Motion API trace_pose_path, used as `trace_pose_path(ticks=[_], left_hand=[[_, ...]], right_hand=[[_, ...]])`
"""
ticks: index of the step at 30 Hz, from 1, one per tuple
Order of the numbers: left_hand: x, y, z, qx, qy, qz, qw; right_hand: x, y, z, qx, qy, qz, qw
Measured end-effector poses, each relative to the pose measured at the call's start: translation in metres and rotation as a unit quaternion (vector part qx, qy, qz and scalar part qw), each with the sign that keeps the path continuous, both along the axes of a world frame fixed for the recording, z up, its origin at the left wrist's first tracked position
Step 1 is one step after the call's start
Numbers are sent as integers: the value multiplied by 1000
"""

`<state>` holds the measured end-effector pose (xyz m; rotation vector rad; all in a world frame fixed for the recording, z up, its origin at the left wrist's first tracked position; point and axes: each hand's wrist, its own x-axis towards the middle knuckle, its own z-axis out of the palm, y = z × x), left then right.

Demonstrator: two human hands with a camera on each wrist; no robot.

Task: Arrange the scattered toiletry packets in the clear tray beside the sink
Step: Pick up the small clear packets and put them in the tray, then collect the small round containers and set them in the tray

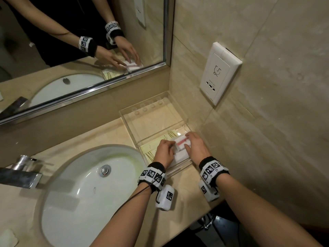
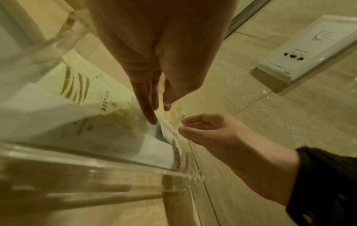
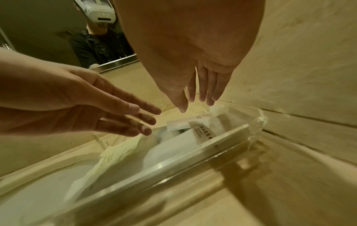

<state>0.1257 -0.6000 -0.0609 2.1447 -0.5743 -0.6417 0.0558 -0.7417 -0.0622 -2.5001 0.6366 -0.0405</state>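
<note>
Beige stone counter (image 1: 110,138) carries the clear tray (image 1: 179,120) at the sink's (image 1: 85,189) two o'clock. Inside its near compartment, the left hand (image 1: 164,150) and right hand (image 1: 196,147), fingers straight and loosely spread, flank a white red-striped packet (image 1: 182,142) atop cream packets (image 1: 151,148). Squaring looks underway; next, nudge edges flush.
</note>
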Motion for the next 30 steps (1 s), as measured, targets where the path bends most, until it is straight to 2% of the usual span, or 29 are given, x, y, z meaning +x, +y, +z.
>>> trace_pose_path(ticks=[5,11,16,21,30], left_hand=[[8,24,6,-35,1,60,998],[11,94,18,-82,21,201,976],[-5,177,30,-80,22,326,942],[-43,263,37,-68,15,459,886],[-108,379,36,-60,46,567,821]], right_hand=[[13,13,16,46,-44,-12,998],[38,61,33,168,-117,-21,979],[62,123,40,248,-104,70,961],[74,198,38,310,-79,163,933],[60,325,34,309,13,294,904]])
